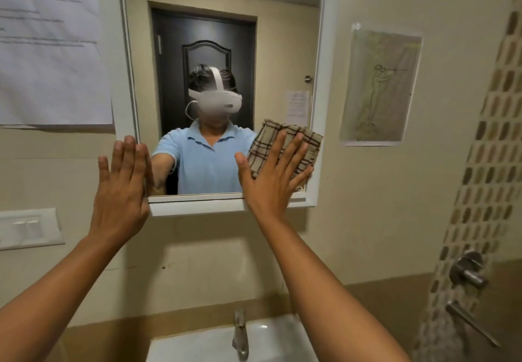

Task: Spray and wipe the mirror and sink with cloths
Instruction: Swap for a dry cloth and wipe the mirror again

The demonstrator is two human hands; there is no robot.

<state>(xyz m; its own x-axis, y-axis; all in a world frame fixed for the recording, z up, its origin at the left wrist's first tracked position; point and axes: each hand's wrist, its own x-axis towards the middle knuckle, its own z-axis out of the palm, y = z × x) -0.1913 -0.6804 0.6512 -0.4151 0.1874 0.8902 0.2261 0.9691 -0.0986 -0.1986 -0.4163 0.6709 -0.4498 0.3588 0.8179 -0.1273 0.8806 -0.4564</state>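
Beige wall (367,220) fills most of the view, mosaic tile strip (485,164) running down the right side. White-framed mirror (214,37) hangs centre, reflecting a dark door and a person in a light blue shirt wearing a headset. Large printed sheet (50,45) taped to the wall left of the mirror; sketch drawing on paper (378,87) taped to the right of it. White sink (203,344) at the bottom edge, chrome faucet (240,333) standing at its back rim. White switch plate (28,229) on the wall, lower left. Metal wall fitting (469,271) by the tile strip, lower right.

Both forearms reach up toward the mirror. Right hand (274,181) lies flat, fingers straight and spread, pressing a plaid cloth (291,141) against the glass at the mirror's lower right corner; the cloth is tan with dark check lines, folded, showing above and beside the fingers. No curled grip on it, just a flat palm press. Left hand (124,186) is flat too, fingers straight and together, holding nothing, at the mirror's lower left frame edge; cannot tell whether it touches.
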